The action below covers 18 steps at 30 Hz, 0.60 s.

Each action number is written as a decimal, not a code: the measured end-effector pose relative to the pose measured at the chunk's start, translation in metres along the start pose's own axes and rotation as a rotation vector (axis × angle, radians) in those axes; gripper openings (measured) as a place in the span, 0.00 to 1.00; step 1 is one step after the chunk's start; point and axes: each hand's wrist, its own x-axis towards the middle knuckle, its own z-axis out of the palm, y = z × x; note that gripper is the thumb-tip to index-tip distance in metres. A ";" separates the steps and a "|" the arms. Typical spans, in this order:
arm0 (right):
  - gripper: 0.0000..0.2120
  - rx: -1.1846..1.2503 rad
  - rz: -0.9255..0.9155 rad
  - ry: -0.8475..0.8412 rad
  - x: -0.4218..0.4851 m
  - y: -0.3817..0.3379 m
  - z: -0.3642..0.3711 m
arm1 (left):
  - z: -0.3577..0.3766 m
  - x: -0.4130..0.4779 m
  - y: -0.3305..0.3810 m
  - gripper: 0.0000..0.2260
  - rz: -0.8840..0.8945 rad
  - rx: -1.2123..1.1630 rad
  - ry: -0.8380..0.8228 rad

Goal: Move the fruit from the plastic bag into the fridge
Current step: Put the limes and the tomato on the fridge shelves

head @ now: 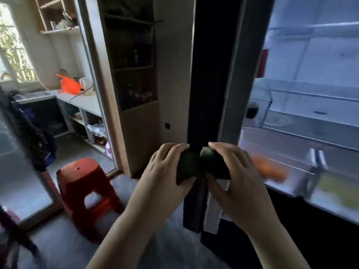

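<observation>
My left hand (162, 171) grips a dark green avocado (187, 167) and my right hand (236, 171) grips a second dark green avocado (210, 162). The two fruits touch each other in front of the dark edge of the open fridge door (209, 74). The lit fridge (310, 65) stands open on the right. Its clear drawer (281, 144) holds blurred orange fruit (272, 170) and something yellow-green (338, 191). The orange plastic bag (70, 85) lies on the far white counter at the left.
A red plastic stool (85, 183) stands on the floor left of my arms. A tall wooden shelf unit (134, 65) rises behind it. The white counter (81, 100) carries a kettle, with open shelves below. A glass panel fills the left edge.
</observation>
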 end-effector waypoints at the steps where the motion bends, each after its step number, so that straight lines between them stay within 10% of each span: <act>1: 0.23 -0.027 0.027 0.024 -0.006 0.015 -0.016 | 0.014 0.008 0.017 0.27 0.037 -0.021 -0.017; 18: 0.25 -0.411 0.488 0.275 -0.105 0.154 -0.168 | 0.200 0.081 0.193 0.29 0.490 -0.364 -0.370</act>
